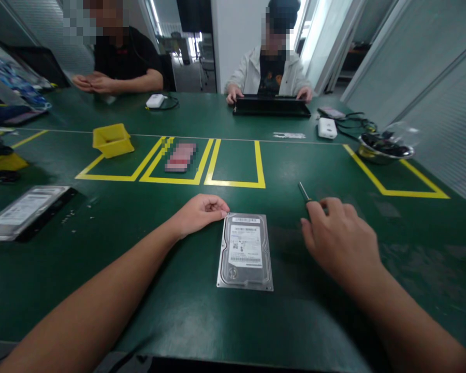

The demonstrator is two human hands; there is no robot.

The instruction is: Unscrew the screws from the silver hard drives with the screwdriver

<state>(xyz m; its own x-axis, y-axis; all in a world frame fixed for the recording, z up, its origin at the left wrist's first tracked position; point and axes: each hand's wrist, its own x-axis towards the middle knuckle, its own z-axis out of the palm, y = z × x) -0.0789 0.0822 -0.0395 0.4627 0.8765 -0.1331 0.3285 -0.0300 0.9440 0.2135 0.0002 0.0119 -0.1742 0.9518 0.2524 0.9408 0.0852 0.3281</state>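
A silver hard drive (pixel 245 254) with a white label lies flat on the green table (pixel 186 311), in front of me. My left hand (pixel 205 212) is at its top left corner, thumb and forefinger pinched together at the edge; whether something small is between the fingertips cannot be made out. To the right of the drive, my right hand (pixel 337 233) is closed on a screwdriver (pixel 303 190), whose metal shaft points up and to the left, away from the drive. The handle is mostly hidden in the hand.
Another drive (pixel 27 210) lies at the left beside several small screws (pixel 68 216). A yellow bin (pixel 112 140), a pixelated pink object (pixel 180 157) and a metal bowl (pixel 386 147) stand farther back. Two people sit opposite; one holds a black tray (pixel 272 108).
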